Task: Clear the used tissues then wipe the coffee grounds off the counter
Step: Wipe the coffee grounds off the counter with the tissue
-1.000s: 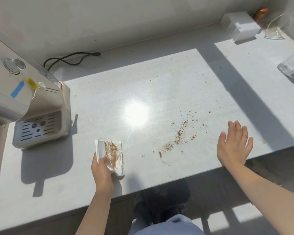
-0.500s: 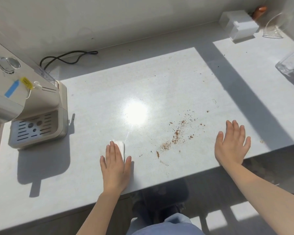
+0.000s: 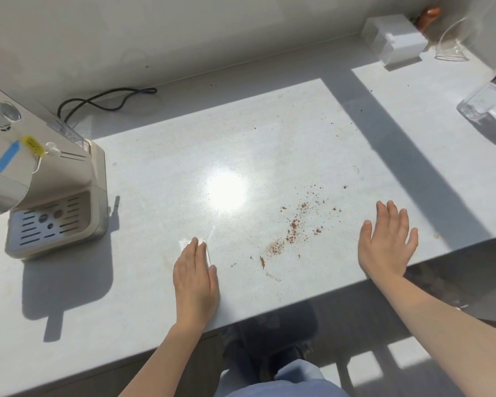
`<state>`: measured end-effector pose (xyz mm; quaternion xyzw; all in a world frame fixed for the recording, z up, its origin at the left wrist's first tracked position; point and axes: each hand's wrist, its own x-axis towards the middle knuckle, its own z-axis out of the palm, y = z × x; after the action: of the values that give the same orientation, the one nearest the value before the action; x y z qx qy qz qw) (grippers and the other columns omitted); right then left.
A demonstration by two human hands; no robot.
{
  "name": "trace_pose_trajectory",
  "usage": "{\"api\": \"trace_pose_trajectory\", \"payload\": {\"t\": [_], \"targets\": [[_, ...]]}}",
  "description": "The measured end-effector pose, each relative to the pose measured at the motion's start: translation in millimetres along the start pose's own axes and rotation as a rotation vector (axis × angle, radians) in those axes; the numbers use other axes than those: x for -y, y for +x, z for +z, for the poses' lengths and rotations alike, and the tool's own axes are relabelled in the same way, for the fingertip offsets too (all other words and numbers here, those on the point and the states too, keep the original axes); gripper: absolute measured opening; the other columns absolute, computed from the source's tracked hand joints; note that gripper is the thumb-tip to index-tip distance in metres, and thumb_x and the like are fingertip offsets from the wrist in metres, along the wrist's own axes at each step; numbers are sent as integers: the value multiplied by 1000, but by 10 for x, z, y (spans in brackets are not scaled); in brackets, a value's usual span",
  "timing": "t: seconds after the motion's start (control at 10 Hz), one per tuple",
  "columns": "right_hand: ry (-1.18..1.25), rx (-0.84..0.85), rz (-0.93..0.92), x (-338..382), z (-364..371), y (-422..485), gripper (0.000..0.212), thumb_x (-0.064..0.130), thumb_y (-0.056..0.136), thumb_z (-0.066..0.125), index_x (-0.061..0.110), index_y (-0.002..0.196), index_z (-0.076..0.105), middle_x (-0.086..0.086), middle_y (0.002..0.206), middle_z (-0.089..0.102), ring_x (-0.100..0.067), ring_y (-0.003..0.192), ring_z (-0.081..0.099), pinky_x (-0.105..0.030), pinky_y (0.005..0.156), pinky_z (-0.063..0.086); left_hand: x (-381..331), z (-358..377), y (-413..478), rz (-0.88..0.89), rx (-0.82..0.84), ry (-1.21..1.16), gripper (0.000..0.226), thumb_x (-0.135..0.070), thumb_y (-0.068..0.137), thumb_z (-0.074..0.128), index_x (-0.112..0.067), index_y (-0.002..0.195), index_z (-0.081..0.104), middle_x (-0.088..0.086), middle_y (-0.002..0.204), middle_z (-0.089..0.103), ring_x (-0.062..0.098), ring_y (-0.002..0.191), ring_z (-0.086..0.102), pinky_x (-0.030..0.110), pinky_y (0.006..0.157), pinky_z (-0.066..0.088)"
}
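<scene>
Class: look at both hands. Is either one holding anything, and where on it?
The left hand presses a folded white tissue flat under its fingers, far edge showing. The right hand holds nothing.

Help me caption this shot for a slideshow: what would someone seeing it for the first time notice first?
Probably the brown coffee grounds scattered across the sunlit white counter, between the two hands. The left hand presses flat on a folded tissue beside the spill, while the right hand rests open near the counter's front edge. At the far left stands a beige coffee machine, throwing a hard shadow.
</scene>
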<state>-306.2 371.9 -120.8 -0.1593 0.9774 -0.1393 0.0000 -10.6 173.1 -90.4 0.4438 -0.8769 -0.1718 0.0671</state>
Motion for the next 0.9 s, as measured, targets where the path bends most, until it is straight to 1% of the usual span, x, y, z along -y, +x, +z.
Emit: {"api": "trace_pose_trajectory", "payload": {"t": [0.1,0.2,0.3,0.4,0.5,0.6,0.7,0.8,0.9], "targets": [[-1,3,1,-5,3,-1,54,40,94,21,23,145,27,0,156,27,-23,146,15,-54,114,14,-125,75,-103,32,106,19,72,-45,93,19,-3,150,9,11,160,3,24,149,-5,39,120,0],[-9,7,-3,2,-6,0,54,40,94,21,23,145,26,-1,156,26,-23,146,14,-54,114,14,-328,150,-165,56,185,14,80,-56,91,14,-8,149,-11,7,158,-18,19,145,-23,34,117,-14],[-6,14,2,12,-22,-2,56,40,94,19,22,146,27,-1,157,26,-23,147,14,-54,114,14,-607,238,-162,57,246,42,84,-62,90,13,-9,145,-22,8,155,-28,18,141,-32,34,116,-19],[-17,12,2,34,-44,-10,56,39,94,21,21,146,28,-2,157,27,-23,147,14,-54,114,14,-942,351,-110,72,297,28,85,-62,91,14,-8,144,-25,9,153,-32,19,139,-36,35,115,-21],[-22,15,6,44,-55,-15,55,37,94,23,21,147,28,-1,157,27,-22,147,14,-52,114,13,-1166,417,-36,92,326,44,85,-62,90,10,-7,143,-27,10,152,-34,21,138,-37,37,114,-21],[-30,22,17,45,-64,-10,55,37,94,25,22,147,28,1,157,26,-21,147,14,-51,115,12,-1221,429,1,96,335,26,82,-61,92,10,-8,143,-27,9,152,-35,20,139,-37,38,116,-19],[-31,28,21,40,-56,-10,53,35,95,27,23,147,28,2,157,26,-20,147,13,-50,115,12,-1173,417,-27,80,328,-23,80,-61,92,9,-10,144,-25,7,153,-33,17,139,-35,35,116,-19],[-35,26,23,46,-51,-8,55,38,94,23,23,147,28,2,157,26,-20,147,14,-50,114,12,-1019,379,-87,42,324,0,82,-65,86,0,-12,142,-30,5,152,-35,15,138,-37,33,115,-21],[-33,29,17,37,-45,-9,56,39,94,22,23,147,28,2,157,26,-19,147,13,-50,115,12,-805,313,-117,-4,318,19,84,-66,84,-1,-13,141,-32,4,151,-37,15,138,-37,33,114,-22]]}}
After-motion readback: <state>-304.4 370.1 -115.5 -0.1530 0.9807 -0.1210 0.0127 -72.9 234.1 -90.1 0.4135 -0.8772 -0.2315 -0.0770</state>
